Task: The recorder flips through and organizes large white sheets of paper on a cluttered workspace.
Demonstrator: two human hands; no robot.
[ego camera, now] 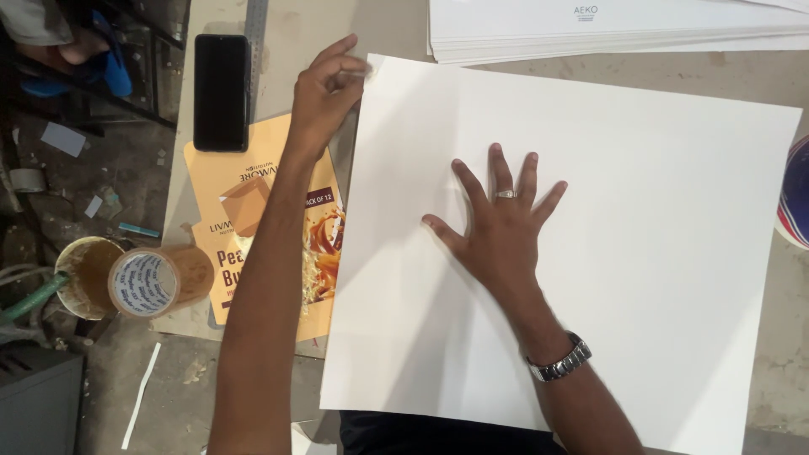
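With the right hand (504, 226) spread flat on the large white paper sheet (590, 253) on the counter (775, 371), the left hand (324, 93) pinching its far corner could crease it if lifted sharply.

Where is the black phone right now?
In the head view the black phone lies flat at the upper left, beside a metal ruler and just above the orange printed carton, left of the left hand.

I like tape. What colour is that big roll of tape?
The roll of tape is brown, seen in the head view.
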